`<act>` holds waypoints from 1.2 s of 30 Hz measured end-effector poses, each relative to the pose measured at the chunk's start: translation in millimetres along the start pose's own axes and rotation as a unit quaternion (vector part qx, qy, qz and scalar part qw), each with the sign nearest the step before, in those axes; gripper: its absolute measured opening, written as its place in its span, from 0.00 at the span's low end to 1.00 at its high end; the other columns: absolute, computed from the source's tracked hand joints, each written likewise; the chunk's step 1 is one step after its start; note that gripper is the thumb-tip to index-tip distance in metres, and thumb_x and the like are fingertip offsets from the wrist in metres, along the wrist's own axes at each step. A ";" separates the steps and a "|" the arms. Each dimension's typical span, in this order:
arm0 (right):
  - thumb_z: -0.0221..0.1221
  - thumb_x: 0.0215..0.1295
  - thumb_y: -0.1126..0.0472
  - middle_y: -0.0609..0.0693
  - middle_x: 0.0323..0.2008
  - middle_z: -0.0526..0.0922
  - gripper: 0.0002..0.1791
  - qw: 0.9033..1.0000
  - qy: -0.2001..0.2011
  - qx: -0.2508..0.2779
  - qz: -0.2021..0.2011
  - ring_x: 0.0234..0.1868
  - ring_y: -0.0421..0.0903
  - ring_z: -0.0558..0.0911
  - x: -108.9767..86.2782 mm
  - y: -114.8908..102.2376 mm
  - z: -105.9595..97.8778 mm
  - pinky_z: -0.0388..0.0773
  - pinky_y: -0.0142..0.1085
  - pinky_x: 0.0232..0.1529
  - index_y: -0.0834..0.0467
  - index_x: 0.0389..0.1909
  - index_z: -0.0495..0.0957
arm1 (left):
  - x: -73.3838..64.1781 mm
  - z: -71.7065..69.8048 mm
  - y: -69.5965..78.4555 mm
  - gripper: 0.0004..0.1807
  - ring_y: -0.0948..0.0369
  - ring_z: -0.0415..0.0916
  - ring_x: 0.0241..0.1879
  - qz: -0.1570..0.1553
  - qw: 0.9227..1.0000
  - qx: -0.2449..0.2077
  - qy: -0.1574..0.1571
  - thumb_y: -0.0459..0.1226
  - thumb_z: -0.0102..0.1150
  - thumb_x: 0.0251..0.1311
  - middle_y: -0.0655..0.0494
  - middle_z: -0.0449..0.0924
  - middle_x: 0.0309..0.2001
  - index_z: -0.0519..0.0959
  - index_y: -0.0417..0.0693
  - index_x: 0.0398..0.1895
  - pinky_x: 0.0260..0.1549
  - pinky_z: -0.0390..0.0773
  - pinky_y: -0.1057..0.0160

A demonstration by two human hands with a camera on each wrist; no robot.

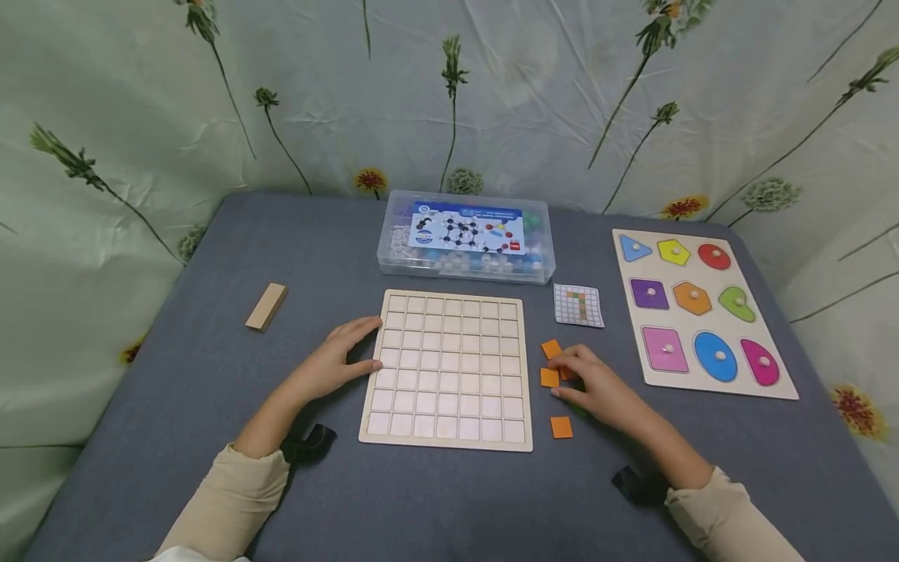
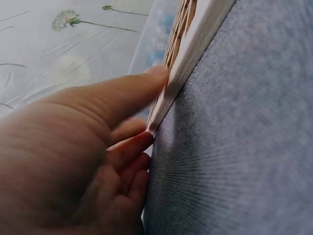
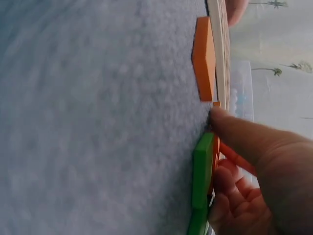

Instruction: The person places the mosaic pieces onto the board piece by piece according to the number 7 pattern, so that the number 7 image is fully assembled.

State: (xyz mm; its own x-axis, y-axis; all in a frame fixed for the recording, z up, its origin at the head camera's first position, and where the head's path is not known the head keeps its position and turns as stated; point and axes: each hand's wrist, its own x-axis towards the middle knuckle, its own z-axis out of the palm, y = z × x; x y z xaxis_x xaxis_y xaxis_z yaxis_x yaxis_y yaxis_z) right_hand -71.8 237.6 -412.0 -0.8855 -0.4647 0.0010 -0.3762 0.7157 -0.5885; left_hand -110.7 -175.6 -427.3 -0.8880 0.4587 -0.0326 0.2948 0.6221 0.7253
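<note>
My left hand (image 1: 335,361) lies at the left edge of a wooden grid board (image 1: 451,446), thumb and fingers extended and touching its side. In the left wrist view the thumb (image 2: 127,93) presses against the board's edge. My right hand (image 1: 595,384) is low over loose tiles to the right of the board. Its thumb and index fingertips pinch an orange square tile (image 1: 549,378) by opposite edges. Another orange tile (image 1: 551,349) lies just above, and a separate one (image 1: 561,427) nearer me. Green tiles (image 3: 201,171) sit beneath the right hand, mostly hidden in the head view.
A small pattern card (image 1: 579,305) lies right of the board's top corner. Behind the board stands a clear plastic box (image 1: 463,269) of coloured parts. A knobbed shape puzzle (image 1: 716,386) is at the right, a wooden block (image 1: 266,307) at the left.
</note>
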 end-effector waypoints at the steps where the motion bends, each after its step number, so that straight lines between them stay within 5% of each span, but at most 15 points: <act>1: 0.64 0.53 0.63 0.51 0.42 0.69 0.17 1.000 0.001 -0.003 0.004 0.39 0.45 0.69 0.3 -0.4 0.6 0.70 0.41 0.40 0.60 0.45 0.76 | -0.1 0.8 -0.3 0.39 0.45 0.46 0.64 0.006 1.000 0.011 -0.002 0.46 0.61 0.53 0.43 0.54 0.65 0.58 0.43 0.66 0.55 0.51 0.41; 12: 0.61 0.57 0.60 0.47 0.37 0.74 0.14 1.000 0.004 0.002 0.007 0.35 0.44 0.73 21.0 -26.8 -17.7 0.73 0.38 0.33 0.58 0.44 0.75 | -2.1 0.9 3.0 0.38 0.45 0.43 0.65 0.011 0.999 0.030 -0.018 0.43 0.61 0.54 0.44 0.52 0.66 0.57 0.42 0.67 0.56 0.50 0.42; 18: 0.61 0.57 0.62 0.50 0.41 0.75 0.17 0.996 0.053 0.034 -0.065 0.39 0.46 0.73 56.4 -57.7 -24.1 0.73 0.41 0.38 0.60 0.47 0.74 | -2.4 1.5 1.7 0.39 0.45 0.42 0.65 0.009 0.999 0.034 -0.017 0.44 0.60 0.54 0.44 0.52 0.66 0.56 0.43 0.67 0.56 0.49 0.41; 25: 0.60 0.58 0.62 0.50 0.44 0.75 0.17 0.985 0.080 0.071 -0.136 0.41 0.46 0.73 100.2 -84.9 -3.8 0.71 0.35 0.40 0.60 0.49 0.75 | -1.8 2.7 -1.4 0.39 0.46 0.43 0.65 0.019 0.999 0.031 -0.014 0.45 0.60 0.54 0.45 0.52 0.66 0.57 0.43 0.67 0.55 0.51 0.42; 36: 0.58 0.60 0.61 0.50 0.42 0.74 0.16 0.995 -0.028 0.085 -0.049 0.41 0.43 0.73 142.4 -76.7 37.4 0.71 0.32 0.41 0.61 0.49 0.75 | -1.8 3.1 -2.8 0.39 0.46 0.44 0.64 0.015 0.999 0.043 -0.008 0.47 0.60 0.54 0.45 0.53 0.66 0.57 0.44 0.67 0.55 0.51 0.42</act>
State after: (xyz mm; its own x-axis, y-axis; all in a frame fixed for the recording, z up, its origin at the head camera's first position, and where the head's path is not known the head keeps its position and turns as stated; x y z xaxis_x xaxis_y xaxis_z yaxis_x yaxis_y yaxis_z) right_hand -158.9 97.0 -396.9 -0.8282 -0.5599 0.0228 -0.4042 0.5686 -0.7164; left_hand -108.9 -176.2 -431.4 -0.8733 0.4866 -0.0231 0.3505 0.6607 0.6638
